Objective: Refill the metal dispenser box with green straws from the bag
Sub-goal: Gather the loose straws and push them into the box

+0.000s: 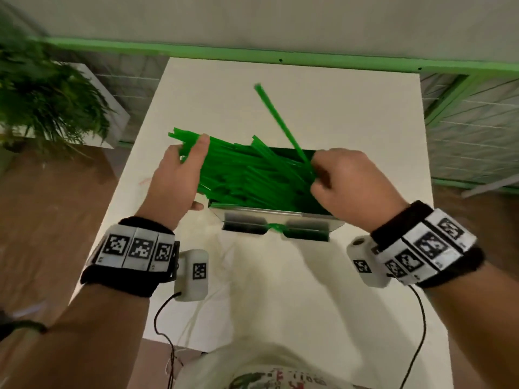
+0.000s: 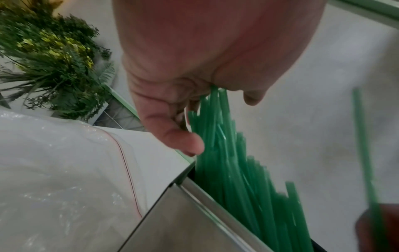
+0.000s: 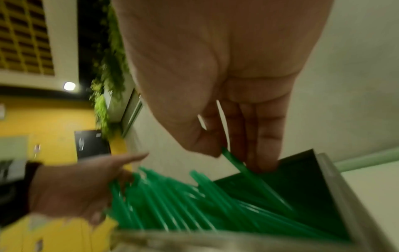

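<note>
The fingers (image 2: 172, 136) of the left hand (image 1: 177, 178) curl around the left ends of a big bunch of green straws (image 1: 247, 175) and hold them. The thumb sits on the near side of the bunch and the other fingers reach over the far side. The fingers (image 3: 267, 136) of the right hand (image 1: 348, 181) pinch one single straw (image 1: 278, 122) near its low end. That straw sticks up and leans away to the left, above the rest. The bunch lies slanted in the open top of the metal dispenser box (image 1: 275, 217). The right ends are down inside the box and the left ends poke out past its left edge. The box is shiny and stands in the middle of the white tabletop (image 1: 351, 108). Its front has two slots, and a bit of green shows between them. A clear plastic bag (image 2: 54, 170) with a thin red line lies on the tabletop on the near side of the box. Both wrists wear black bands with black and white square marks. A leafy green plant (image 1: 47, 99) stands off to the left of the tabletop.
</note>
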`<state>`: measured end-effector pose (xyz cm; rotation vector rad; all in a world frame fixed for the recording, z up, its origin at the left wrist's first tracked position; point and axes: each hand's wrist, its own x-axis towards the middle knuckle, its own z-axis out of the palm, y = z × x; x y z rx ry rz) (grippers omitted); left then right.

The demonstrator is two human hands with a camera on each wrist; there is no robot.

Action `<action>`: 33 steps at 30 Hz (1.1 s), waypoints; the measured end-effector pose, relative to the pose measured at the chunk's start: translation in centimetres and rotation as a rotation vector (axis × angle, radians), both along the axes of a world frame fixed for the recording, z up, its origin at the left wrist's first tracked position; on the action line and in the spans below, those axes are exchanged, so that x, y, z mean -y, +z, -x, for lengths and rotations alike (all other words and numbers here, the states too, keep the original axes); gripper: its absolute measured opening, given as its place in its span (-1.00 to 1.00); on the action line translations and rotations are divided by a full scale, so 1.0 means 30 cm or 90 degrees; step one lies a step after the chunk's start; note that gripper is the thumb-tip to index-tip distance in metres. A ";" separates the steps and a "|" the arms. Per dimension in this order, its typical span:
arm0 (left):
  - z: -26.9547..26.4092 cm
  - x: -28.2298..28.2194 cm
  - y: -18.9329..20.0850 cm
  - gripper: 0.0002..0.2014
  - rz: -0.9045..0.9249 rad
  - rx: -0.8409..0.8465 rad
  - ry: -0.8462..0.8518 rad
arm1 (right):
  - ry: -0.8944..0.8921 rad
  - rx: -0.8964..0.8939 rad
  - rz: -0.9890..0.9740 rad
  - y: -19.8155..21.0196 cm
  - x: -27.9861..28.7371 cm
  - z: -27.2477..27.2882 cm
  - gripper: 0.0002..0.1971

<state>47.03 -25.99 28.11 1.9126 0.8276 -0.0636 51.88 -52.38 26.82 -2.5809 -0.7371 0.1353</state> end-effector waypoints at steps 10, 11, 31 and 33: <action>-0.012 -0.037 -0.059 -0.38 0.034 0.084 -0.066 | -0.211 -0.292 -0.073 -0.150 -0.176 0.033 -0.13; -0.014 -0.038 -0.062 -0.47 0.030 0.093 -0.088 | -0.214 -0.266 -0.061 -0.154 -0.183 0.035 -0.10; -0.005 -0.073 -0.050 -0.93 0.218 0.157 -0.035 | -0.149 -0.138 -0.037 -0.148 -0.191 0.097 -0.26; 0.003 -0.055 -0.062 -0.98 0.245 0.134 -0.034 | -0.128 -0.125 -0.014 -0.151 -0.186 0.103 -0.18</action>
